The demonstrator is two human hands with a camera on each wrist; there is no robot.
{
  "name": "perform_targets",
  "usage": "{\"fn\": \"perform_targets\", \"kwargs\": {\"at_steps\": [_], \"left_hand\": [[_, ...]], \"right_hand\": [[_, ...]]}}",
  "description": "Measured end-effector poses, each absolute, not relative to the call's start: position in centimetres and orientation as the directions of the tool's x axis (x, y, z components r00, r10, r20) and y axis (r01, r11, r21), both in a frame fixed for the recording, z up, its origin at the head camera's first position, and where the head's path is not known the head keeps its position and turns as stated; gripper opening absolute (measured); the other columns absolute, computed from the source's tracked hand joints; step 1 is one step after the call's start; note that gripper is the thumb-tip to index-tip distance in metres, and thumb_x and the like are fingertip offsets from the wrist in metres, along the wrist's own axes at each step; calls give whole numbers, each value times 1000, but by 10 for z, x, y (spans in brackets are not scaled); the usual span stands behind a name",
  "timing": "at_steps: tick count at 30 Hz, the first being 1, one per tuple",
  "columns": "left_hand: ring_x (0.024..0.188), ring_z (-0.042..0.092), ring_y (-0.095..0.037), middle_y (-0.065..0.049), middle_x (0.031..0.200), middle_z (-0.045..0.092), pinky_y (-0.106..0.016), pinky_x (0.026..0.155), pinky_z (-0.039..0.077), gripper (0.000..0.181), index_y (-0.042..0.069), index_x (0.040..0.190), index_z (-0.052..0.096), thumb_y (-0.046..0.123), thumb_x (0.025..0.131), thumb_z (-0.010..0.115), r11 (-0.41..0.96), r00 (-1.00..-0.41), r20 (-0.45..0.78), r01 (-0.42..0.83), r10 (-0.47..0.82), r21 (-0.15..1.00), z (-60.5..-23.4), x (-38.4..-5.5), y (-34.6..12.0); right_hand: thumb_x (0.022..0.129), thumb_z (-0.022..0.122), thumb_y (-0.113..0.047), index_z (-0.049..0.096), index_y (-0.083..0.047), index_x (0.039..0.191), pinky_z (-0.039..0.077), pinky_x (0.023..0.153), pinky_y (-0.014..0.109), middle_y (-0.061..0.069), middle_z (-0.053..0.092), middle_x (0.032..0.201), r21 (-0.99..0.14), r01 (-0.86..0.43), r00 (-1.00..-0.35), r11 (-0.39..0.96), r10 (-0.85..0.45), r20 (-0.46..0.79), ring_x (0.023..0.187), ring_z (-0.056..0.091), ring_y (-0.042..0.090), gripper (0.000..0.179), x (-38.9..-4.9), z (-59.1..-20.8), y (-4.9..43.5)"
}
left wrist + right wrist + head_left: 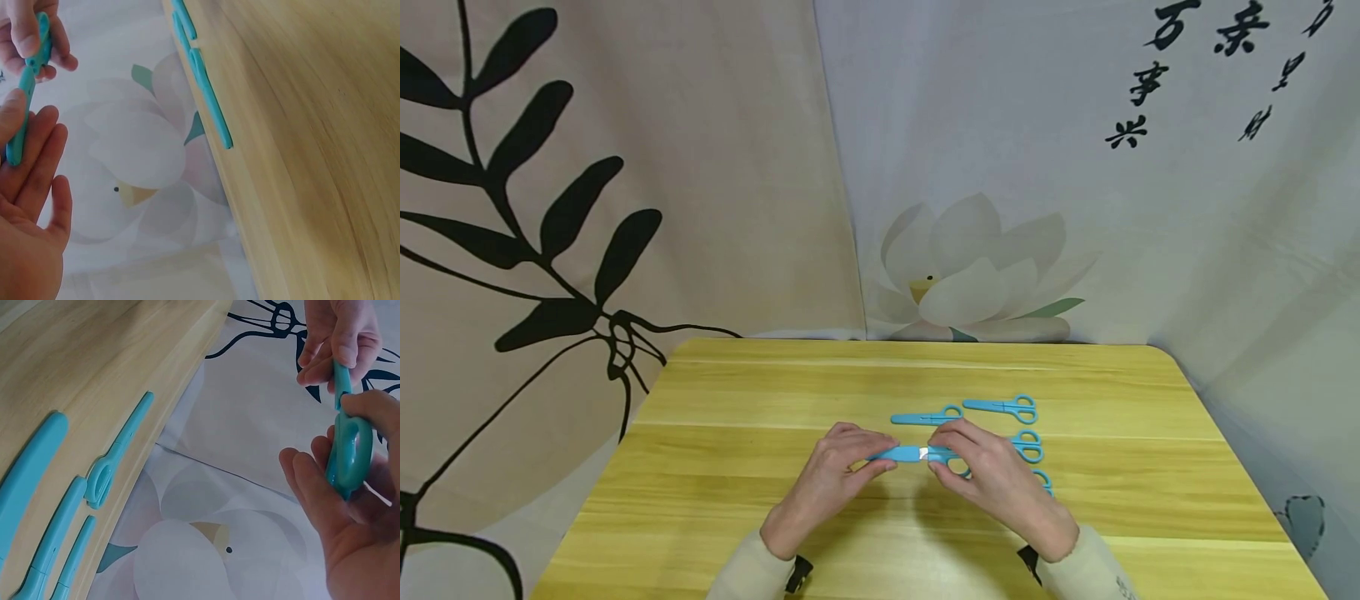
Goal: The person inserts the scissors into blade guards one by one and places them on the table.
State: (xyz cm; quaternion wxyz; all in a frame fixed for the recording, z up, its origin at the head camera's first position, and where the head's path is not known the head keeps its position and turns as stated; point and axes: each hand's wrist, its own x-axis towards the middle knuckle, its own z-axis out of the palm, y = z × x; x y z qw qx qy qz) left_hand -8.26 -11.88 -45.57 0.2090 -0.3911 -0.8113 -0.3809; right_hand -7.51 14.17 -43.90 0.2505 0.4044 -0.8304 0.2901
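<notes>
My left hand (833, 468) pinches the blue blade cover (902, 454) of a pair of scissors between thumb and fingers. On the other side, my right hand (992, 479) grips the blue handle (354, 453) of the same scissors. A short strip of bare blade (924, 454) shows between cover and handle in the head view. Both hands hold the scissors above the table, roughly level. The left wrist view shows the cover (22, 122) lying along the fingers under the thumb.
Several more blue covered scissors lie on the wooden table (700, 467): one pair (917, 419) behind the hands, another pair (1000, 407) at the back right, others (1030, 447) partly hidden by the right hand. Printed curtains (737, 167) hang behind the table.
</notes>
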Motion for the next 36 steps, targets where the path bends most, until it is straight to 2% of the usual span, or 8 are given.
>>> {"fn": "perform_targets", "kwargs": {"at_steps": [7,15,23,30,36], "left_hand": [[95,74,-11,1,106,79,-35,90,56,27,8,109,80,30,96,72,407,-617,619,787,487,464,-456,-83,-119],[94,74,-12,0,105,79,-36,89,56,23,6,108,80,17,87,82,403,-598,636,801,488,443,-455,-83,-117],[94,74,-10,2,105,79,-35,90,56,21,9,108,80,23,92,78,402,-609,624,793,489,459,-456,-84,-117],[93,74,-11,1,104,79,-36,88,56,22,8,107,80,17,87,82,388,-584,642,811,497,438,-456,-84,-114],[93,74,-11,1,104,79,-35,88,56,23,6,108,80,19,89,81,399,-591,629,806,505,436,-457,-85,-113]], "right_hand": [[82,86,-8,71,-10,101,59,74,23,-2,69,105,-283,-824,-539,492,-524,659,86,71,11,24,-76,-440,140],[84,85,-9,71,-10,101,59,73,23,-2,69,105,-278,-824,-536,493,-523,663,85,71,10,22,-76,-440,140],[86,84,-11,72,-10,101,59,73,22,-2,69,105,-282,-822,-541,495,-522,660,85,71,10,19,-76,-440,140],[85,85,-13,72,-10,101,59,72,21,-3,70,105,-283,-810,-557,513,-526,643,84,71,9,20,-75,-440,139],[83,86,-11,73,-10,102,59,72,22,-3,70,107,-290,-802,-571,522,-529,628,84,71,10,23,-75,-441,139]]}}
